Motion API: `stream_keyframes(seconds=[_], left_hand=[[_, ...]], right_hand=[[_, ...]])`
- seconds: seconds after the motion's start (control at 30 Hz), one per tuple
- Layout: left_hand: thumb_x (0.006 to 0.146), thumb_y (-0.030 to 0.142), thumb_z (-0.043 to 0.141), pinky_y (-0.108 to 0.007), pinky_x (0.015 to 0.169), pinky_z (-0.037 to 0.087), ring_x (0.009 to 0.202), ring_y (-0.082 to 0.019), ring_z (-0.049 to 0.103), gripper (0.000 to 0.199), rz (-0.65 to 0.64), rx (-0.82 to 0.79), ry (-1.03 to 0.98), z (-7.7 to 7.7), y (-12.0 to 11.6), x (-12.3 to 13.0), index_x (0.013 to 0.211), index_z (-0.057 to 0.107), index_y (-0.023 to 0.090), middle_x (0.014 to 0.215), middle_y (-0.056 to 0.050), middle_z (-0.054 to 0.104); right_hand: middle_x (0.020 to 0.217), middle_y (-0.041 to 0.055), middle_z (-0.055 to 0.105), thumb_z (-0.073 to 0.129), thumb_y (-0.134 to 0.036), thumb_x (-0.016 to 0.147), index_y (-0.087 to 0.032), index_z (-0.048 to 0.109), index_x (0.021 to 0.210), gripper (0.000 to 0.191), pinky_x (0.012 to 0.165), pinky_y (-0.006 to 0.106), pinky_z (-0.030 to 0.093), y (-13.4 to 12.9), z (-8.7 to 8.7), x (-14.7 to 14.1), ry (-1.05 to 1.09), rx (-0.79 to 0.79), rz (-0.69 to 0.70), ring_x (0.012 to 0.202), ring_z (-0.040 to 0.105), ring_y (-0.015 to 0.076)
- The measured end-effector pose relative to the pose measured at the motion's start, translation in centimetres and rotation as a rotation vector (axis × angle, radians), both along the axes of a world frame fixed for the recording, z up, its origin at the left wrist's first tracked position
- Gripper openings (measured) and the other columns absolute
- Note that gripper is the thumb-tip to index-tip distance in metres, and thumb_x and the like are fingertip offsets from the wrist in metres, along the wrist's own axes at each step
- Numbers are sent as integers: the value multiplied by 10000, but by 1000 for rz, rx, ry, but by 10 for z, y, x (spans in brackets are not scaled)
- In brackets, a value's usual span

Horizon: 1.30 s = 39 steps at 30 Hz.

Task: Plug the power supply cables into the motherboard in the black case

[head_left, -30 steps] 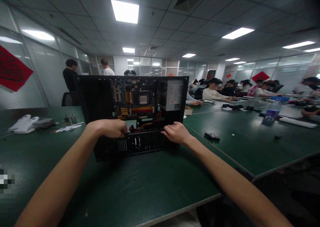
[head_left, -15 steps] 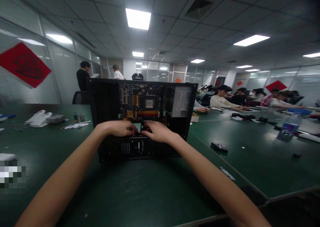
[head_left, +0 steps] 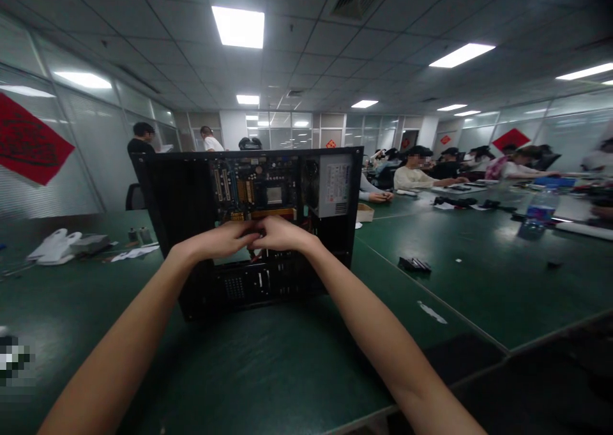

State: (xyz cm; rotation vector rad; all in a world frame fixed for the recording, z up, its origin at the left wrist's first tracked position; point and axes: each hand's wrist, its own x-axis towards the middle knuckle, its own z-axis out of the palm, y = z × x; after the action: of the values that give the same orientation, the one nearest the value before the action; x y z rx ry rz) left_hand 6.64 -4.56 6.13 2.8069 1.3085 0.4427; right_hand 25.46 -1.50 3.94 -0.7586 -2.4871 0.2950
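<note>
A black computer case [head_left: 165,198] stands on edge on the table, its open side facing me. Inside it are a motherboard [head_left: 280,173] and, at the upper right, a grey power supply [head_left: 335,189]. My left hand [head_left: 232,238] and my right hand [head_left: 280,234] meet in front of the motherboard's lower edge, fingers closed and touching. A thin reddish cable [head_left: 257,255] shows just below the fingertips, and both hands seem closed on it. The fingers hide its ends and the lower part of the board.
On the green table [head_left: 230,365] to the left are a white plastic bag [head_left: 55,246] and a grey box [head_left: 90,244]. On the right are a small black part [head_left: 414,264], a paper scrap [head_left: 431,312] and a water bottle [head_left: 541,208]. Other people sit along the far side.
My hands have come together and risen slightly toward the motherboard; before, a gap lay between them. The case now leans more, and the whole view has shifted.
</note>
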Motion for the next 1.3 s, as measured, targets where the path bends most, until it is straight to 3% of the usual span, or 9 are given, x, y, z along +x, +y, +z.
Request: stream_keyframes(seconds=[0.1, 0.27, 0.53, 0.67, 0.8, 0.93, 1.03, 1.13, 1.3], left_hand=[[968, 485, 371, -342, 969, 472, 1153, -243, 612, 505, -19, 1, -96, 11, -10, 0, 1326, 549, 177, 1306, -100, 642], [850, 538, 588, -316, 881, 502, 1067, -238, 647, 614, -81, 2, -62, 20, -27, 5, 1363, 515, 209, 1265, -89, 664], [813, 463, 609, -267, 705, 500, 833, -203, 666, 390, -8, 110, 72, 30, -23, -11, 1064, 679, 173, 968, -55, 724], [816, 461, 612, -301, 823, 516, 944, -223, 664, 423, -51, 217, 45, 33, -20, -22, 1121, 677, 175, 1071, -79, 711], [822, 412, 608, -349, 917, 510, 1041, -245, 647, 465, -110, 319, -4, 31, -21, -17, 1207, 641, 153, 1156, -109, 683], [831, 424, 609, -384, 975, 496, 1108, -261, 628, 532, -76, 410, -41, 30, -20, -14, 1282, 593, 143, 1228, -128, 659], [842, 457, 598, -393, 948, 511, 1061, -266, 657, 581, -13, 462, -67, 29, -17, -18, 1327, 569, 138, 1210, -138, 676], [851, 486, 586, -372, 846, 546, 909, -255, 703, 576, 58, 468, -91, 27, -14, -21, 1309, 594, 135, 1059, -128, 733], [874, 424, 576, -368, 868, 544, 965, -271, 704, 459, 56, 550, -132, 21, -11, -18, 1248, 645, 168, 1122, -125, 728]], right_hand=[[785, 50, 724, 636, -344, 869, -108, 742, 896, 261, 590, 219, 394, -6, 18, 18, 229, -71, 7, 714, 629, 140], [853, 63, 727, 648, -372, 886, -110, 740, 922, 280, 662, 226, 430, -33, 34, 35, 352, -69, -57, 765, 646, 138], [819, 33, 711, 657, -338, 887, -141, 731, 907, 211, 665, 226, 379, -60, 25, 2, 248, 72, -97, 752, 622, 132], [794, 47, 697, 610, -386, 919, -132, 716, 855, 282, 625, 234, 333, -55, 18, -8, 199, 82, -101, 724, 599, 134], [729, 32, 660, 571, -362, 938, -130, 680, 771, 306, 602, 237, 311, -47, 15, -10, 230, 73, -131, 672, 559, 121], [690, 10, 633, 561, -327, 934, -138, 647, 774, 262, 575, 222, 337, -47, 18, -7, 318, 17, -153, 591, 541, 103], [663, -9, 623, 534, -359, 943, -152, 622, 813, 259, 528, 206, 364, -49, 19, -4, 388, -95, -129, 510, 541, 91], [618, -19, 610, 508, -412, 955, -166, 592, 803, 300, 504, 195, 378, -47, 16, -5, 424, -160, -97, 492, 554, 94], [672, 0, 633, 476, -451, 965, -162, 596, 756, 377, 602, 216, 394, -36, 12, -8, 483, -67, -109, 655, 593, 124]])
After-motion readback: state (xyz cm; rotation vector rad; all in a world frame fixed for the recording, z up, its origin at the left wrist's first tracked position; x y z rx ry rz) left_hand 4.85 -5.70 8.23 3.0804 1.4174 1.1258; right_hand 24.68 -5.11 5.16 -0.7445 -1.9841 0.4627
